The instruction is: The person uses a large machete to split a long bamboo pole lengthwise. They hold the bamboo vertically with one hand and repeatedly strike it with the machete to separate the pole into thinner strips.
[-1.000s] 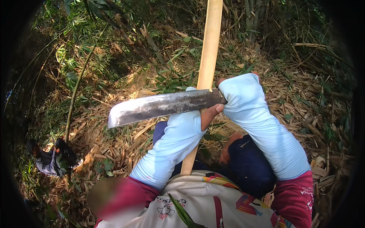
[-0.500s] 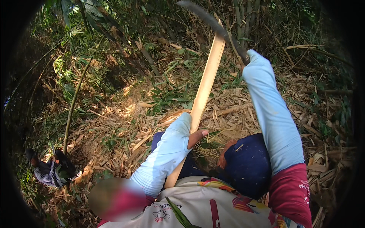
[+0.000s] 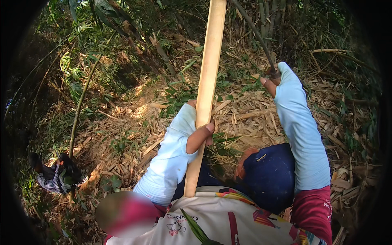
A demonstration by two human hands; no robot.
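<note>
Bamboo strip (image 3: 211, 57) is clasped by the left hand (image 3: 199, 138), machete (image 3: 257, 35) by the right hand (image 3: 281, 83); fingers are best held clear of its edge.

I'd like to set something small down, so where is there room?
Ground is mostly littered, but the dry litter between the pale strip and right sleeve looks open; so does that between the left sleeve and green stalk. It is crowded along the top, with the knife and upright stems.
</note>
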